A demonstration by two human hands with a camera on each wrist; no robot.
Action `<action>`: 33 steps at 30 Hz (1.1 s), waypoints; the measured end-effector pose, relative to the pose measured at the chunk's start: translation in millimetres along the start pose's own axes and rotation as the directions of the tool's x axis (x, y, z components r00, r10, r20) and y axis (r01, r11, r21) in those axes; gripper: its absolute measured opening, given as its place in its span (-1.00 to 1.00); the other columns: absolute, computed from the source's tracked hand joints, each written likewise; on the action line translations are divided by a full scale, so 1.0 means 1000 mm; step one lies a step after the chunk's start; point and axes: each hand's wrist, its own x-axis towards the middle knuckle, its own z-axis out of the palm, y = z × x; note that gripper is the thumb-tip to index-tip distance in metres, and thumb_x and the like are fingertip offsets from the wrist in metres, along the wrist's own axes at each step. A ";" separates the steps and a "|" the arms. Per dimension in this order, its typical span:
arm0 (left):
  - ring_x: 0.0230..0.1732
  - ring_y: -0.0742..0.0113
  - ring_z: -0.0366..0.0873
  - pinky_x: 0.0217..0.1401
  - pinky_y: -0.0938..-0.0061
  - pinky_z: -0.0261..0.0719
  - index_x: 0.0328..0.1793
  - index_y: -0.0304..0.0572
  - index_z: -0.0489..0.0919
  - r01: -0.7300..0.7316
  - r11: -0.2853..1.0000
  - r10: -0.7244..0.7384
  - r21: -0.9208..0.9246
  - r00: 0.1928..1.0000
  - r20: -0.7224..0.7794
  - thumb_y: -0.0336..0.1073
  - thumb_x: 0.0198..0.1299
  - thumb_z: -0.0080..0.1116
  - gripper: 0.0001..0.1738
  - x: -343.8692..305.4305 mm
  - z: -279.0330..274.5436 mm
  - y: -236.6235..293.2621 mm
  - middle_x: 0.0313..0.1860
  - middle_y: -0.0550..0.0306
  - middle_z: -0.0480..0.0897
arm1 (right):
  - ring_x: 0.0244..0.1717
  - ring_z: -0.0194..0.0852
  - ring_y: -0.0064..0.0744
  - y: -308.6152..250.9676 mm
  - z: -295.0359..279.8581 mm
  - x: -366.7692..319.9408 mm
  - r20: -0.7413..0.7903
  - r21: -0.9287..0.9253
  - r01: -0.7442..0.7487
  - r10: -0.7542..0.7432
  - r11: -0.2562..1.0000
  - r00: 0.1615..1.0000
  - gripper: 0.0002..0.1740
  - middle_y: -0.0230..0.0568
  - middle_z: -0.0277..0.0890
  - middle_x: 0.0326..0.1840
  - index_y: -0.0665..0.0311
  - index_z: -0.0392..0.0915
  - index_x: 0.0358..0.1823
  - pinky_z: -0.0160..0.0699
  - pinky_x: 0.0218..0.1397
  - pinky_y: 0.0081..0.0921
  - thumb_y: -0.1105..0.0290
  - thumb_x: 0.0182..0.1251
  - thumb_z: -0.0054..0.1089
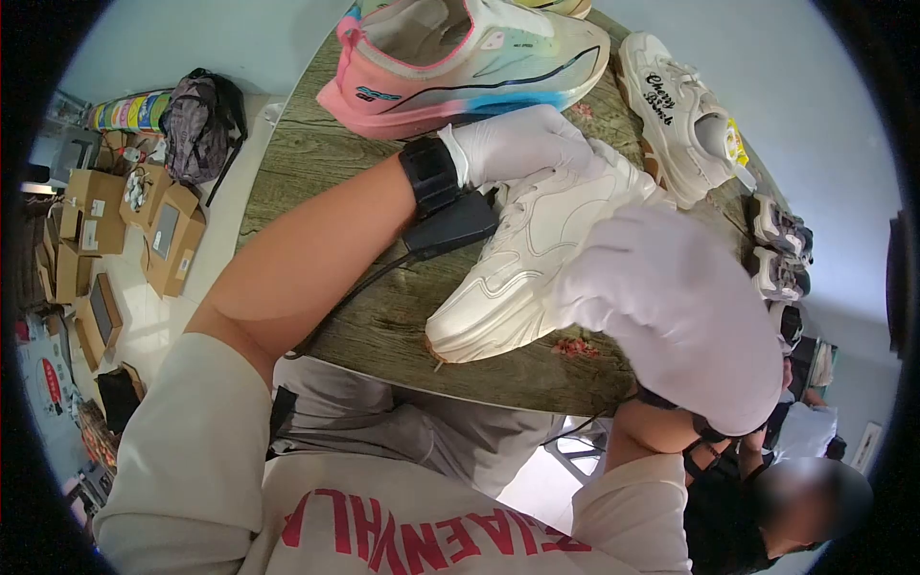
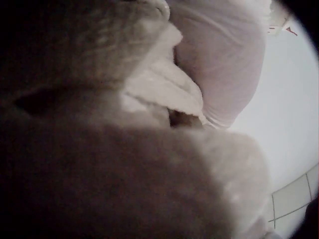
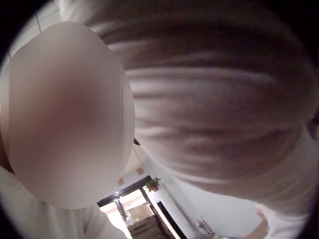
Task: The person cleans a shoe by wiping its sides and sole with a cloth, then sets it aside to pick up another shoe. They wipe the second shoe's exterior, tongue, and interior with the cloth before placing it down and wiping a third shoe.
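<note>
A cream sneaker (image 1: 517, 249) lies tilted on the wooden table in the head view, its toe pointing down-left. My left hand (image 1: 532, 149), in a white glove, grips it around the upper near its opening. My right hand (image 1: 671, 297), in a baggy white glove, is against the sneaker's near side. Its fingertips are hidden, and I cannot tell whether they pinch anything. Blurred pale surfaces fill much of the left wrist view, with the right glove (image 2: 219, 59) behind them. Folds of the right glove (image 3: 214, 99) fill much of the right wrist view.
A pink, white and blue running shoe (image 1: 479, 67) stands behind the left hand. Another cream sneaker with black lettering (image 1: 676, 120) is at the back right. More shoes (image 1: 781, 249) line the right side. Cardboard boxes (image 1: 96, 206) and a backpack (image 1: 203, 129) are on the floor.
</note>
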 end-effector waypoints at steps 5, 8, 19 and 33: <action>-0.47 0.71 0.30 -0.42 0.60 0.26 -0.50 -0.13 0.59 -0.005 0.999 0.005 0.036 1.000 0.008 -0.13 0.37 0.27 -0.62 0.003 -0.002 -0.002 -0.55 0.51 0.43 | -0.22 0.53 0.09 0.020 0.030 -0.017 -0.288 -0.025 -0.128 0.116 0.991 0.951 -0.92 -0.08 0.54 -0.35 0.32 0.58 -0.31 0.49 -0.10 -0.13 0.49 0.18 0.24; -0.41 0.69 0.38 -0.36 0.61 0.35 -0.38 -0.23 0.68 0.005 0.999 -0.005 0.037 1.000 0.008 -0.16 0.34 0.24 -0.69 0.002 -0.003 -0.004 -0.49 0.44 0.54 | -0.18 0.56 0.11 0.033 0.020 -0.018 -0.280 -0.136 -0.272 0.226 0.953 0.933 -0.88 -0.02 0.58 -0.30 0.36 0.59 -0.24 0.52 -0.09 -0.17 0.50 0.20 0.23; -0.25 0.63 0.51 -0.15 0.59 0.47 -0.10 -0.43 0.74 0.003 1.000 -0.003 0.014 0.999 0.032 -0.16 0.31 0.23 -0.63 0.006 -0.004 -0.007 -0.34 0.30 0.69 | -0.42 0.51 -0.38 0.054 -0.007 -0.023 -0.343 -0.073 -0.537 0.484 0.841 0.805 -0.81 -0.06 0.57 -0.46 0.45 0.58 -0.19 0.49 -0.23 -0.44 0.46 0.24 0.26; -0.16 0.58 0.57 -0.04 0.58 0.50 -0.05 -0.43 0.75 0.011 1.000 -0.011 0.011 0.999 0.031 -0.19 0.32 0.26 -0.64 0.007 -0.005 -0.010 -0.24 0.22 0.74 | -0.24 0.58 0.16 0.056 -0.013 -0.025 -0.340 -0.059 -0.546 0.497 0.836 0.798 -0.83 0.06 0.59 -0.36 0.33 0.64 -0.19 0.54 -0.17 -0.18 0.43 0.24 0.24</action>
